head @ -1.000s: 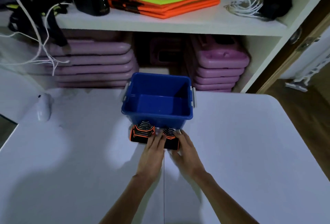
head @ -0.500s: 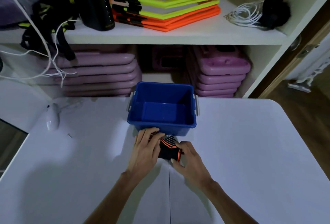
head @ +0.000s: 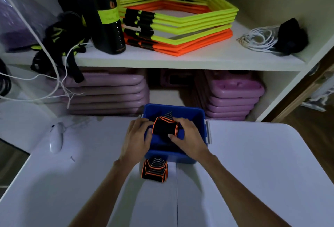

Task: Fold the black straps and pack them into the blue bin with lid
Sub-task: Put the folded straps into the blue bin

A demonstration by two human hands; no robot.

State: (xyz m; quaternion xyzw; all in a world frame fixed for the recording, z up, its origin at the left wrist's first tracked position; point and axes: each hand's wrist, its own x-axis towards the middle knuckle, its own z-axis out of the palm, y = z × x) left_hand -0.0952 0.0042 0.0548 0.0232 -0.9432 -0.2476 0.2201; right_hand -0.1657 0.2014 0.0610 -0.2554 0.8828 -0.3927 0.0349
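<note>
**Folded strap held over the blue bin**

Nearest the camera, in front of the blue bin (head: 188,112), a second folded strap (head: 154,170) (black with orange edging) is seen lying on the white table (head: 253,172), just touching the bin's front wall. Above the bin's opening, a folded black strap (head: 163,127) is gripped between both hands: the left hand (head: 135,136) is curled round its left side, the right hand (head: 188,136) is closed on its right side, thumb pressed against the front. To the bin's left, a white mouse (head: 56,139) is set on the table. Behind the bin, purple boards (head: 233,94) are stacked under a shelf (head: 198,60), on which yellow and orange hexagon frames (head: 180,24) are piled.
</note>
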